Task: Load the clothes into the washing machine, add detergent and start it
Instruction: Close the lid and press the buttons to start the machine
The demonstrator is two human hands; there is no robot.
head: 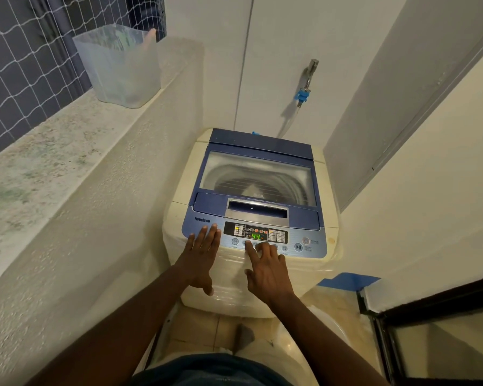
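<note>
A cream top-loading washing machine (229, 288) with a blue lid (260, 146) stands in front of me, the lid closed and the drum showing through its window (258, 175). The control panel (255, 234) is lit and shows a green "44". My left hand (202, 253) lies flat with spread fingers on the panel's left end, holding nothing. My right hand (265, 270) points its index finger onto a round button just below the display, the other fingers curled. The start/pause button (298, 247) sits to the right, untouched. No clothes or detergent are visible outside the machine.
A translucent plastic tub (120, 65) stands on the stone ledge (39, 151) at the left, by a netted window. A wall tap (308, 76) with a blue hose connector hangs behind the machine. A dark door frame (402, 316) borders the right, with tiled floor below.
</note>
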